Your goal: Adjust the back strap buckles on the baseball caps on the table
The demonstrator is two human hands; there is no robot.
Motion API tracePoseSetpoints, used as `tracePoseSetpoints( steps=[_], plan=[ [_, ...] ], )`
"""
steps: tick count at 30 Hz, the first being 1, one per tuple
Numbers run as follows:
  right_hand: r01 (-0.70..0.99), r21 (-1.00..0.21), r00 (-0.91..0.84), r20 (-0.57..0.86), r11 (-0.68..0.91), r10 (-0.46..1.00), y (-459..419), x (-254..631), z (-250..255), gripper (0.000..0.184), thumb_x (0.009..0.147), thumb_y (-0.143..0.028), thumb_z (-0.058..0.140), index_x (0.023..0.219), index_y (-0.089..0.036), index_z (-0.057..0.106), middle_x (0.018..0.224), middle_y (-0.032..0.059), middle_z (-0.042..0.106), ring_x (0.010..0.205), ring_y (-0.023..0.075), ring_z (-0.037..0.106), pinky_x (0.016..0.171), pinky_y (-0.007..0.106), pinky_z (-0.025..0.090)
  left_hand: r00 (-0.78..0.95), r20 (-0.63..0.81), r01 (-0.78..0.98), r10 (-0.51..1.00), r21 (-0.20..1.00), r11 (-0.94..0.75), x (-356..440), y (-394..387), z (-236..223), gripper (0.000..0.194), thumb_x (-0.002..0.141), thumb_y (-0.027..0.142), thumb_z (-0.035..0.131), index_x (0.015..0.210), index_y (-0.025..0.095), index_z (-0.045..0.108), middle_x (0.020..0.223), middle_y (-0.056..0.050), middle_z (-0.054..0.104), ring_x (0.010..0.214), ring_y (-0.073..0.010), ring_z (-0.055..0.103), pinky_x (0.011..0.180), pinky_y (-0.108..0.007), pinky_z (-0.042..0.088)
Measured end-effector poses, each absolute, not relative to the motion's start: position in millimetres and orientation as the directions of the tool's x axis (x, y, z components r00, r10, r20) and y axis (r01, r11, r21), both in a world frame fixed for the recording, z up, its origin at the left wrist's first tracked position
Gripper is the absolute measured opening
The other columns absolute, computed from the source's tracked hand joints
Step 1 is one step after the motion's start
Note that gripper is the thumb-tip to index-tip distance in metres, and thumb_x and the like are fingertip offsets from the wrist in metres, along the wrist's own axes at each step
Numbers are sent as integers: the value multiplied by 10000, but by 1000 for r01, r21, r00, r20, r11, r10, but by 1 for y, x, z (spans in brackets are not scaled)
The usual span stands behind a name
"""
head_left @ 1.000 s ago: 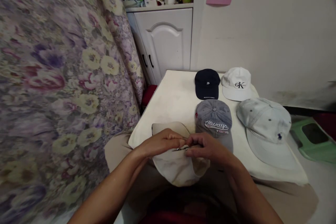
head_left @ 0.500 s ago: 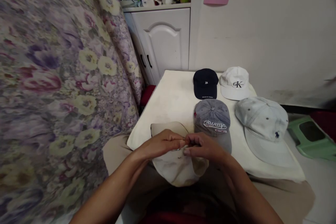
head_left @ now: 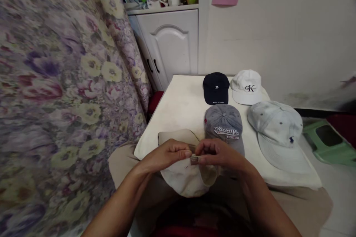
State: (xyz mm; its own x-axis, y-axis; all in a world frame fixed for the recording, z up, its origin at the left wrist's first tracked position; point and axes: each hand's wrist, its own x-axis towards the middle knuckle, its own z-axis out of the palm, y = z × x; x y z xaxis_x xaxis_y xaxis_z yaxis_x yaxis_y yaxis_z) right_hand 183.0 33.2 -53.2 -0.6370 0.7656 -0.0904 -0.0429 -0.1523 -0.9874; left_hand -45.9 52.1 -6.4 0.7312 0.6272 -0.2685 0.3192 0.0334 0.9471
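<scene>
A beige baseball cap (head_left: 185, 181) rests over my lap at the table's front edge, its brim (head_left: 178, 135) pointing away from me. My left hand (head_left: 171, 154) pinches the cap's edge between thumb and fingers. Close beside it, my right hand (head_left: 215, 152) is closed on the same edge from the right. Between the two thumbs shows a small brownish tag or buckle plate (head_left: 194, 160); which of these it is I cannot tell. A grey-blue cap (head_left: 224, 122) with "Always" lettering lies just beyond my right hand.
On the cream-covered table (head_left: 178, 103) lie a navy cap (head_left: 216, 88), a white cap (head_left: 246, 87) and a pale blue cap (head_left: 278, 129). A floral curtain (head_left: 69, 100) hangs at left. Behind stands a white cabinet (head_left: 172, 44); a green stool (head_left: 328, 142) is at right.
My fingers have shifted slightly at the cap's edge, and the small brownish piece between my thumbs now faces up. The whole scene has slid a little left in view.
</scene>
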Motion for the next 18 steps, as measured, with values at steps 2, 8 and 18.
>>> tracePoseSetpoints(
  steps=[2,8,18],
  plan=[
    [-50,-988,-653,-77,-144,753,33,187,-55,287,782,-409,774,901,-165,683,726,-20,603,629,99,498,578,222,363,720,-263,312,642,949,40,-48,50,-7,422,900,496,565,649,173,463,594,71,299,547,-86,229,485,-232,185],
    [-44,-993,-619,-61,-112,783,32,181,-58,219,822,-381,724,819,-165,686,658,-38,559,568,85,442,533,219,311,718,-210,326,664,944,-54,-50,46,-6,401,931,479,520,683,164,506,636,52,354,589,-99,296,520,-230,233],
    [17,-1000,-588,-2,10,809,30,172,-52,155,817,-303,704,767,-162,661,623,-52,517,569,84,417,543,219,310,736,-190,304,649,950,-66,-43,38,-8,336,907,414,594,709,146,555,615,63,367,563,-84,284,509,-233,208]
  ],
)
